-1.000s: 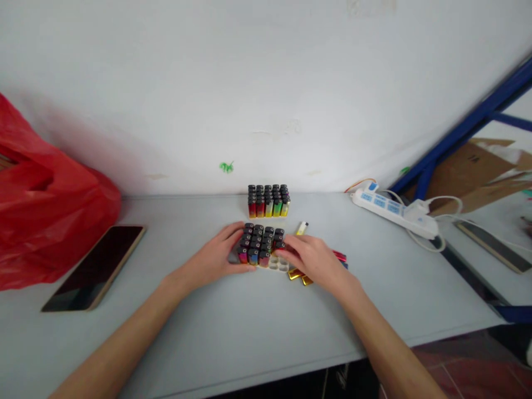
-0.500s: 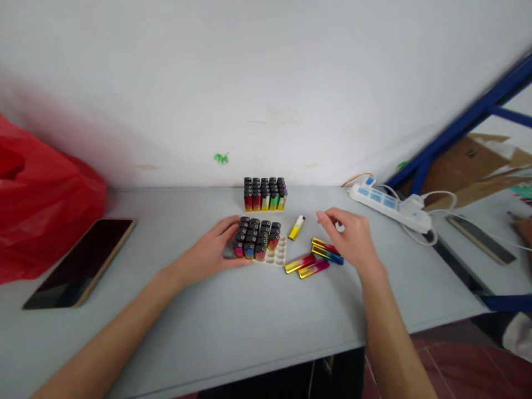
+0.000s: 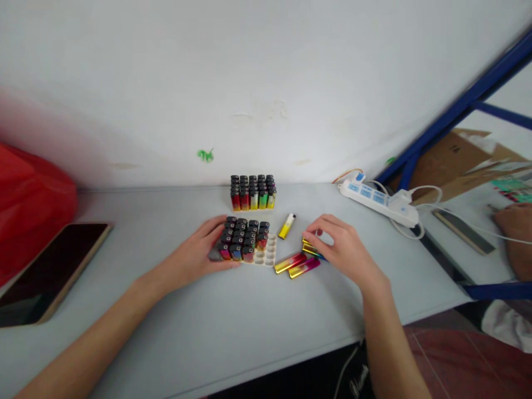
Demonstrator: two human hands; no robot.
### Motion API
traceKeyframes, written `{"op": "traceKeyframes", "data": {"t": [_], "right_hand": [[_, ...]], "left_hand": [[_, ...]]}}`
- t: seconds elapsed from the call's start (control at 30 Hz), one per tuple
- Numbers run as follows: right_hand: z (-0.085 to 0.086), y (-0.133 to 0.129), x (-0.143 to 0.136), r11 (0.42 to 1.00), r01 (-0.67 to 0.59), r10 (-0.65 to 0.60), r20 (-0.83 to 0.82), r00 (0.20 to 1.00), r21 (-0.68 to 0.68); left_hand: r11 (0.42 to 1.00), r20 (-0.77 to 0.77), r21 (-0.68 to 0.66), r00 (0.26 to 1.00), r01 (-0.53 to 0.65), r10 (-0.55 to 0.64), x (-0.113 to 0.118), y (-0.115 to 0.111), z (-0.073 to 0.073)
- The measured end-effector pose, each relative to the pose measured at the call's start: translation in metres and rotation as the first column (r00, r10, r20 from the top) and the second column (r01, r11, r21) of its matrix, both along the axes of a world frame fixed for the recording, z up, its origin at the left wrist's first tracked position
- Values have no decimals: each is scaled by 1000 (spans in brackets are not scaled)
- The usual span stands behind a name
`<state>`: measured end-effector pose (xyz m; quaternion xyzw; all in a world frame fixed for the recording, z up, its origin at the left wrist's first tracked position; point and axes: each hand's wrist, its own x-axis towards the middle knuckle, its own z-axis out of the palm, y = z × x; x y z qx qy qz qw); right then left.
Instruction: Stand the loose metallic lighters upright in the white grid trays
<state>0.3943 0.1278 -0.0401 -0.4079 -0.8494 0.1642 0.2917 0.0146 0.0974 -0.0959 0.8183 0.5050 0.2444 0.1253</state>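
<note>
My left hand [image 3: 203, 248] wraps round the left side of a white tray [image 3: 270, 252] with round holes. Black-topped lighters [image 3: 236, 238] stand upright in most of the tray, while holes at its right side are bare. My right hand [image 3: 343, 246] has thumb and forefinger on the end of a yellow metallic lighter [image 3: 306, 242], partly hidden by the fingers. Close by lie a blue-and-yellow lighter [image 3: 311, 251], a red-and-yellow lighter [image 3: 290, 263] and a magenta-and-yellow lighter [image 3: 305, 268]. A white-and-yellow lighter [image 3: 286, 226] lies apart, behind them.
Against the wall stands a full block of upright lighters [image 3: 253, 194]. A phone [image 3: 54, 269] and red bag [image 3: 33, 205] are at left. At right are a power strip [image 3: 378, 200] with cables, a blue frame [image 3: 461, 108], cardboard [image 3: 440, 160] and another person's hand [image 3: 515, 227].
My right hand has come down and left onto the yellow lighter. My left hand stays round the tray. The view has shifted right, and another person's hand shows at the right edge.
</note>
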Motion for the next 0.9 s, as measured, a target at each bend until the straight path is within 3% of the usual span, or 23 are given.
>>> {"op": "traceKeyframes", "data": {"t": [0.1, 0.27, 0.43, 0.57, 0.67, 0.77, 0.83, 0.9], "right_hand": [[-17, -31, 17, 999, -18, 21, 44, 999, -50], [-51, -68, 39, 998, 32, -35, 73, 997, 48], [-49, -75, 45, 998, 53, -54, 29, 998, 37], [-47, -71, 41, 997, 68, -73, -189, 979, -30], [-44, -58, 27, 992, 114, -128, -473, 872, -59], [-26, -35, 1, 985, 129, -173, -738, 652, -117], [-6, -16, -20, 984, 21, -162, -825, 541, -179], [14, 3, -40, 970, -99, -146, -860, 488, -221]], "left_hand": [[1000, 10, -2, 1000, 3, -3, 1, 1, 1], [999, -18, -50, 1000, -20, 19, 2, -1, 5], [1000, 5, -30, 1000, -9, 9, 4, -1, 5], [1000, 15, -27, 1000, 2, -2, 6, -1, 7], [999, 28, -38, 1000, 8, -7, 8, -1, 9], [999, 40, -40, 999, 9, -7, 9, -1, 10], [999, 47, -42, 999, 12, -10, 9, -2, 10], [999, 52, -42, 999, 20, -18, 9, -2, 9]]}}
